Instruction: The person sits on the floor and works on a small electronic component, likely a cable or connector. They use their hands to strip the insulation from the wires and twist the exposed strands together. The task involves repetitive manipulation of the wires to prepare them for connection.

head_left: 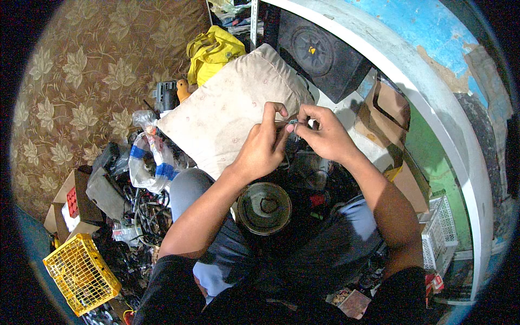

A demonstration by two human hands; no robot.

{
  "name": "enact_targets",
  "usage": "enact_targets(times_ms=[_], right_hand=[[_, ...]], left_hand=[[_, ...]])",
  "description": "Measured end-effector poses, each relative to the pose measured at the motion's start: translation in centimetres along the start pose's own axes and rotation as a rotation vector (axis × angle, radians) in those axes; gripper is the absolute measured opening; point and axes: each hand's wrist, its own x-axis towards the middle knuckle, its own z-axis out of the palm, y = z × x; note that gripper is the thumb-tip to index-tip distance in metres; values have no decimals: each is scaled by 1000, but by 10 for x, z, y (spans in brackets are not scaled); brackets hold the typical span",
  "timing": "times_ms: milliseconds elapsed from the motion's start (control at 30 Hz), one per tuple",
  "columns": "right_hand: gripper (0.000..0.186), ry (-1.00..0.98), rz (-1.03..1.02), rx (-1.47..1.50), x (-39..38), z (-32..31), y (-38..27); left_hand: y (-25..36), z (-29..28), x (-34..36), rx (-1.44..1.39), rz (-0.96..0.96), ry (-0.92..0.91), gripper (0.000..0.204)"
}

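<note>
My left hand (pixel 262 143) and my right hand (pixel 328 134) meet at the centre, above the near edge of a pale cushion (pixel 227 103). Between their fingertips is a small blue-green piece (pixel 293 123) with what looks like thin wire or strands; its kind is too small to make out. My right thumb and index finger pinch it. On the left hand the index finger is bent up, while the thumb and other fingers close toward the piece. Below the hands, between my legs, sits a round metal pot (pixel 264 208) with something dark inside.
A yellow plastic basket (pixel 82 274) stands at lower left, near tangled cables (pixel 149 216) and a clear plastic bag (pixel 151 154). Yellow cloth (pixel 214 54) lies beyond the cushion. A black speaker (pixel 319 51) is at the back. Cardboard boxes (pixel 382 114) and a white basket (pixel 440 227) line the right.
</note>
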Motion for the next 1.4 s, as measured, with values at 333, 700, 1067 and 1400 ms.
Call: enact_targets(times_ms=[333, 700, 1067, 1400], right_hand=[[17, 83, 246, 754, -1, 15, 3], [19, -53, 119, 306, -7, 13, -6], [21, -135, 125, 386, -5, 12, -15], [20, 182, -68, 144, 1, 27, 11]], left_hand=[[8, -10, 0, 21, -99, -17, 33], [12, -26, 0, 106, -107, -194, 36], [-3, -20, -4, 97, 17, -159, 57], [11, -17, 0, 5, -185, -254, 63]])
